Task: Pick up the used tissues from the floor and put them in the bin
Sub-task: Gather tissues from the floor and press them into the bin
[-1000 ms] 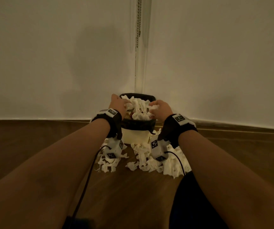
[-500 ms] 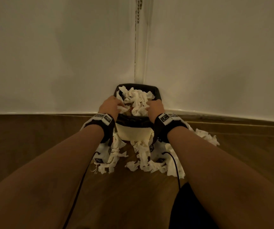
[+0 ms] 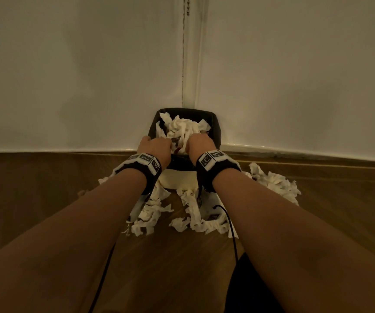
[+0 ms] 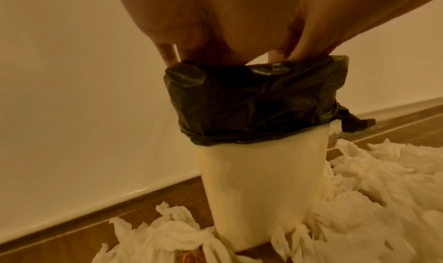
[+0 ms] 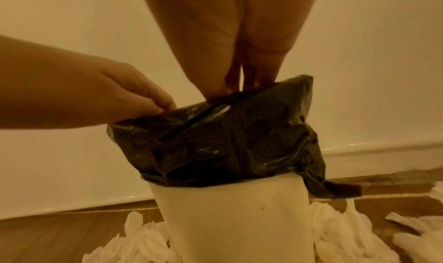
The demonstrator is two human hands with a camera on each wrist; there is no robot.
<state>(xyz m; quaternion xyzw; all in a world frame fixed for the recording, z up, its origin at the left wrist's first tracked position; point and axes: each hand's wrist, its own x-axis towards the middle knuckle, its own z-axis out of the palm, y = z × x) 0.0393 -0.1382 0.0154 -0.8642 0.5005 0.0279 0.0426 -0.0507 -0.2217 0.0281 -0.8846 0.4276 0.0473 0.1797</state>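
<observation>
Both forearms extend forward; left hand and right hand reach fingers-down into the bin, fingertips hidden behind its black liner, so their grasp cannot be told. Tissues fill the bin; others ring its base on the wooden floor in the room's corner.

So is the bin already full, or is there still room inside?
Nearly full. In the head view, tissues heap up to the bin's rim, and both hands reach into its mouth. How deep the heap goes is hidden.
</observation>
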